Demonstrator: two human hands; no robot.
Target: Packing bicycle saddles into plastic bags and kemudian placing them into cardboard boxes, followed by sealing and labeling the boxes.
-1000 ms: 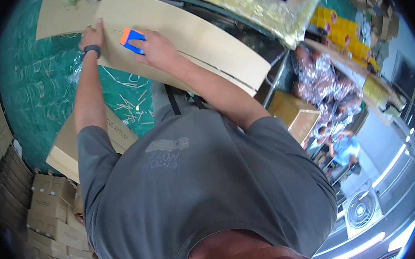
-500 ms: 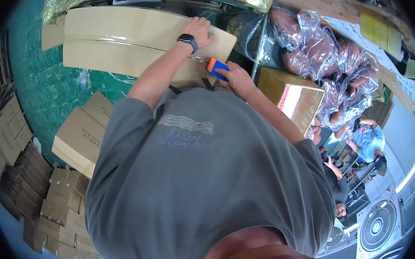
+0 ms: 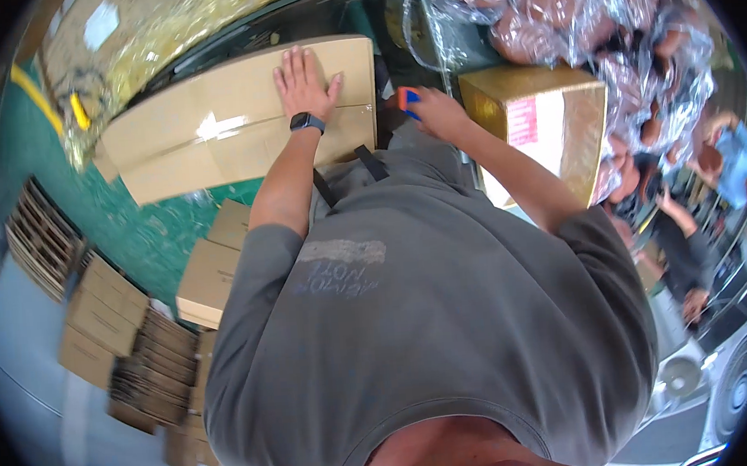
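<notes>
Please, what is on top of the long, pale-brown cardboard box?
On the long, pale-brown cardboard box, the person's bare left hand lies flat, and shiny clear tape runs lengthwise. What lies under the hand or inside the box cannot be seen.

orange-and-blue tool [image 3: 409,101], tan carton [image 3: 244,112]

left hand [image 3: 308,97]: palm down, fingers [image 3: 298,66] straight | right hand [image 3: 442,117]: curled closed | forearms [image 3: 277,186]: angled forward
</notes>
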